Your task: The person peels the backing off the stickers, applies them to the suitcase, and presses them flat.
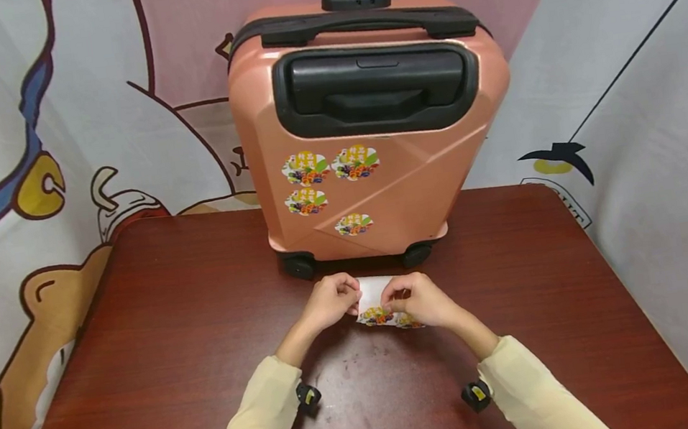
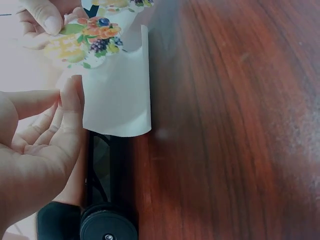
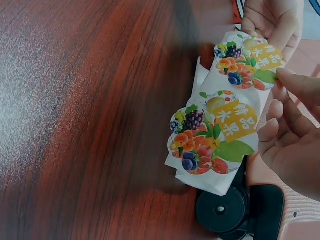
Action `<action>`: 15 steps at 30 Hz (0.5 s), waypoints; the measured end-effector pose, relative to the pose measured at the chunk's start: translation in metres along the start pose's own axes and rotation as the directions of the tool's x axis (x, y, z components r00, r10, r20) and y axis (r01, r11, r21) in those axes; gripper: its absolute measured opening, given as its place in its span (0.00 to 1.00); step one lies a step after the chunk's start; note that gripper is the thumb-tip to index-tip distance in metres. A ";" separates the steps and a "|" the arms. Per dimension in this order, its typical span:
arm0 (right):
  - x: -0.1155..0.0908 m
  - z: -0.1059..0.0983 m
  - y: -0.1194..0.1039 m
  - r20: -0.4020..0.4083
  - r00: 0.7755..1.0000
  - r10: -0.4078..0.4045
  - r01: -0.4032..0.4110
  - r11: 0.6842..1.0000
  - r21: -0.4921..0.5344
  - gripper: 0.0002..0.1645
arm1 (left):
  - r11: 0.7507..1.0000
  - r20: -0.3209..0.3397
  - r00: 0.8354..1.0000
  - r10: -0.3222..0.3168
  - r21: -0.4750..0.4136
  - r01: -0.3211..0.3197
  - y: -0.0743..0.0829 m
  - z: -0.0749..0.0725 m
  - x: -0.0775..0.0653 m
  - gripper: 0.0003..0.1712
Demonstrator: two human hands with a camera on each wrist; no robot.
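Note:
My left hand (image 1: pixel 331 300) pinches the left edge of a white sticker backing sheet (image 1: pixel 371 289) between thumb and fingers. At the sheet's right side, my right hand (image 1: pixel 422 300) pinches the leaf edge of a fruit sticker (image 3: pixel 248 64) with thumb and forefinger. A second fruit sticker (image 3: pixel 212 140) lies on the sheet nearer the right wrist camera. In the left wrist view, the bare backing (image 2: pixel 117 102) curves beside the left fingertips. How far the pinched sticker is off the backing, I cannot tell.
A pink suitcase (image 1: pixel 405 181) stands upright at the back of the brown table (image 1: pixel 198 299), just beyond the hands. Several fruit stickers (image 1: pixel 307 168) are on its front, mostly left. Its black wheels (image 1: pixel 417 254) rest near the sheet. Printed cloth (image 1: pixel 175 19) hangs behind.

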State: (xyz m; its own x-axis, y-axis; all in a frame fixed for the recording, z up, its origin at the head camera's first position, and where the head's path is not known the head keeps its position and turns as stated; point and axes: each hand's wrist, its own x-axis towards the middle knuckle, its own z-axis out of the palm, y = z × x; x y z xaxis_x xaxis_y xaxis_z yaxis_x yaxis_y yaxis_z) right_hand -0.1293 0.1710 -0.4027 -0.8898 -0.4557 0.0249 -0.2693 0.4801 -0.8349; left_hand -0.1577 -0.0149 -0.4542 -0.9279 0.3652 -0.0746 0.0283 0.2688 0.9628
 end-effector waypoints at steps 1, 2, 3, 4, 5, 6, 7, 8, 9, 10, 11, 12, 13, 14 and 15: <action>-0.001 -0.001 -0.004 0.005 1.000 -0.003 0.003 1.000 0.003 0.03 | 1.000 -0.001 1.000 -0.002 0.000 0.002 -0.001 0.000 0.000 0.02; -0.002 -0.002 -0.008 0.010 1.000 -0.006 0.006 1.000 0.006 0.03 | 1.000 -0.002 1.000 -0.004 -0.002 0.004 -0.001 0.000 0.000 0.02; -0.003 -0.003 -0.009 0.014 1.000 -0.003 0.003 1.000 0.010 0.03 | 1.000 -0.003 1.000 -0.006 -0.006 0.006 -0.002 0.001 0.001 0.02; -0.003 -0.003 -0.010 0.018 1.000 -0.002 0.002 1.000 0.013 0.03 | 1.000 -0.002 1.000 -0.008 -0.011 0.008 -0.003 0.001 0.001 0.03; -0.003 -0.003 -0.009 0.022 1.000 -0.004 0.004 1.000 0.020 0.03 | 1.000 -0.001 1.000 -0.010 -0.019 0.010 -0.004 0.001 0.001 0.04; -0.003 -0.003 -0.007 0.026 1.000 -0.007 0.006 1.000 0.027 0.03 | 1.000 -0.001 1.000 -0.012 -0.024 0.012 -0.004 0.001 0.001 0.05; -0.003 -0.002 -0.002 0.029 1.000 -0.012 0.011 0.999 0.036 0.03 | 0.999 -0.001 1.000 -0.013 -0.029 0.013 -0.005 0.002 0.001 0.06; -0.002 -0.002 0.004 0.032 0.999 -0.012 0.010 0.999 0.045 0.03 | 0.999 0.000 1.000 -0.016 -0.036 0.016 -0.005 0.002 0.001 0.08; -0.002 -0.001 0.009 0.034 0.999 -0.016 0.015 0.999 0.051 0.04 | 0.999 0.001 1.000 -0.021 -0.040 0.021 -0.005 0.002 0.001 0.09; -0.001 0.000 0.017 0.037 0.999 -0.015 0.013 0.998 0.056 0.04 | 0.999 0.002 1.000 -0.025 -0.045 0.025 -0.005 0.002 0.001 0.10; -0.001 0.001 0.023 0.039 0.999 -0.018 0.015 0.998 0.064 0.03 | 0.998 0.002 1.000 -0.030 -0.050 0.030 -0.006 0.002 0.001 0.11; 0.000 0.001 0.028 0.040 0.999 -0.021 0.018 0.998 0.068 0.03 | 0.998 0.003 0.999 -0.037 -0.053 0.037 -0.006 0.001 0.000 0.12; 0.000 0.002 0.033 0.041 0.999 -0.022 0.019 0.997 0.075 0.04 | 0.997 0.004 0.999 -0.044 -0.055 0.044 -0.006 0.001 0.000 0.13; 0.001 0.002 0.035 0.042 0.999 -0.024 0.020 0.996 0.082 0.04 | 0.997 0.003 0.999 -0.050 -0.055 0.050 -0.006 0.001 0.000 0.13; 0.000 0.001 0.036 0.043 0.999 -0.028 0.024 0.996 0.091 0.04 | 0.997 0.002 0.999 -0.055 -0.056 0.055 -0.007 0.001 0.000 0.14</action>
State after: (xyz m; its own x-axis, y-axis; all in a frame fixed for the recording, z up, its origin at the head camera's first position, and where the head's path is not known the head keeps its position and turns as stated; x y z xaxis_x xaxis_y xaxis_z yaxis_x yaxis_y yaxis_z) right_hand -0.1390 0.1873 -0.4339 -0.8651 -0.5009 0.0245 -0.2557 0.3985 -0.8808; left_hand -0.1572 -0.0159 -0.4608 -0.9274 0.3517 -0.1275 -0.0432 0.2379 0.9703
